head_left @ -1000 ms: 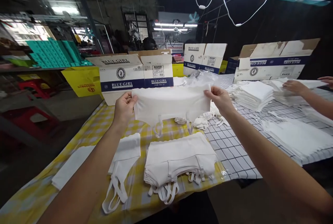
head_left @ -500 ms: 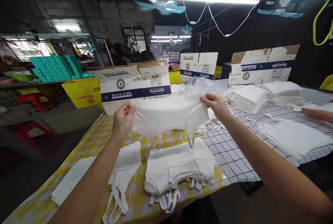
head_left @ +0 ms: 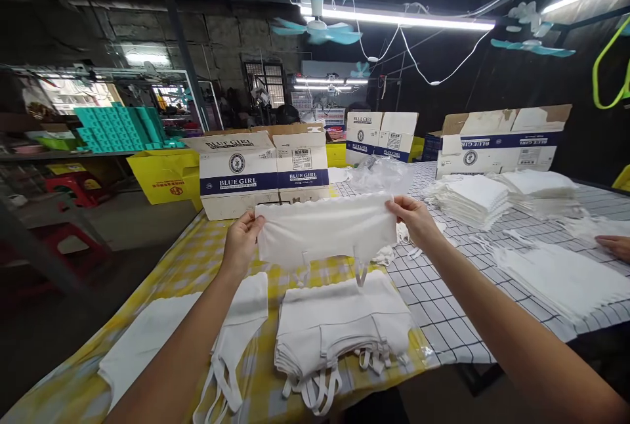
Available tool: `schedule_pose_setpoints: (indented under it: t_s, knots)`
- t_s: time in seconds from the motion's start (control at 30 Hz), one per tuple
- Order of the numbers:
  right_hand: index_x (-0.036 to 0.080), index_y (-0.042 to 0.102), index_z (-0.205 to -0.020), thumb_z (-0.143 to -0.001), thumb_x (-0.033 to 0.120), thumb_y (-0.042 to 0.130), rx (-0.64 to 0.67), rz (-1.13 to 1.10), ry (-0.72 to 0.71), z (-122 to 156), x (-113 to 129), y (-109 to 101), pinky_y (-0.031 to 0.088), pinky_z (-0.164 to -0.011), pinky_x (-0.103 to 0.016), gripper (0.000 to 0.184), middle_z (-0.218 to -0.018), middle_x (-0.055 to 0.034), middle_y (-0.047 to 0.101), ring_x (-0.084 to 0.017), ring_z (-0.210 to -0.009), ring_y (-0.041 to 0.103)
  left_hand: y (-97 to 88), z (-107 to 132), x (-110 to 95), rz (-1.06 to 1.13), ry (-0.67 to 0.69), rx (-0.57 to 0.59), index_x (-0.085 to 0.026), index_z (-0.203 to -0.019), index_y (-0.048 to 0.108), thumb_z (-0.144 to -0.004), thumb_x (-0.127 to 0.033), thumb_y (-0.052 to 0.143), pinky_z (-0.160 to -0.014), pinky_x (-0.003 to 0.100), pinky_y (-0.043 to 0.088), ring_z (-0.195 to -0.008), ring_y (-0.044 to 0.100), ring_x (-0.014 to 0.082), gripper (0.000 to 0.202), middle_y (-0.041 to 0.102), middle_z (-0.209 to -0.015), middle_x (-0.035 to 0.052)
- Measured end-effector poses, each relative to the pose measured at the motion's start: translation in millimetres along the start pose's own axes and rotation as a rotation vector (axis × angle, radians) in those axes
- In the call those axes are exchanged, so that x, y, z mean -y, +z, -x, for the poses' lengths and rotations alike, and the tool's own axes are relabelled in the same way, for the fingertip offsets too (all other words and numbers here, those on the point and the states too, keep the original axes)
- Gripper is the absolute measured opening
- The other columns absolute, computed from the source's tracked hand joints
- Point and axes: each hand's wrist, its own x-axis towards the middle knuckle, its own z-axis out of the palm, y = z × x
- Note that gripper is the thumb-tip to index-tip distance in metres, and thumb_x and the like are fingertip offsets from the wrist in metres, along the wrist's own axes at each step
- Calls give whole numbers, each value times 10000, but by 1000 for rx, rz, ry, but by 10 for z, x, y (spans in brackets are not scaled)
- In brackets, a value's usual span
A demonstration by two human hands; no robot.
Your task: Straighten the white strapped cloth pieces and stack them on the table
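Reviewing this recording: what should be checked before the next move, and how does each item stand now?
1. Left hand gripping one end of the white garment: ok.
2. Right hand gripping the opposite end: ok.
3. Garment spread between the hands: ok.
4. Its straps clear of the garment stack: cannot tell, they overlap in view.
5. Co-worker's hand apart from the held garment: ok, far right.

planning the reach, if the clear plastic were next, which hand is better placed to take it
Probably the right hand: it looks nearer the clear plastic, which lies beyond the white garment. The left hand is farther across. Both pinch the garment's ends, so the right would need to release its grip.
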Motion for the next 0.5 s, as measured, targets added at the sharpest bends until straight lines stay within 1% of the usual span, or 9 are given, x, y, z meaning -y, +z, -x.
schedule_pose_setpoints:
  t_s: [0.07,0.23,0.33,0.4,0.5]
  knots:
    - [199,675,-790,-685,430,719,9,6,-1,10,-22,-9,328,-518,-237,258,-693,9,563,-98,-588,425,-8,25,28,10,-4,1,-174,-837,618,-636,-464,725,-533,199,419,-557,538,105,368,632,-679,-15]
    - [193,605,-712,-667,412,739,60,-15,16,14,-56,-21,365,-541,-234,261,-700,13,543,-98,-602,437,-17,57,117,21,2,-18,-164,-767,594,-657,-483,706,-494,185,390,-514,488,81,356,585,-641,-32]
    - [198,563,-718,-673,410,734,117,-53,56,14,-50,-9,381,-573,-235,276,-723,19,539,-101,-628,454,-24,64,155,30,9,-30,-165,-754,593,-669,-474,700,-487,173,375,-516,470,72,338,569,-634,-39]
    - [199,544,-721,-686,407,724,145,-33,56,23,-36,10,365,-572,-230,278,-703,29,522,-98,-624,441,-34,67,172,29,25,-43,-168,-768,603,-667,-459,706,-495,170,377,-528,477,74,326,573,-641,-38]
    - [197,520,-720,-703,401,713,188,19,47,42,-16,38,351,-586,-231,282,-684,36,509,-101,-632,433,-55,75,186,-1,52,-67,-178,-839,630,-666,-438,709,-524,179,396,-567,510,93,322,607,-681,-24]
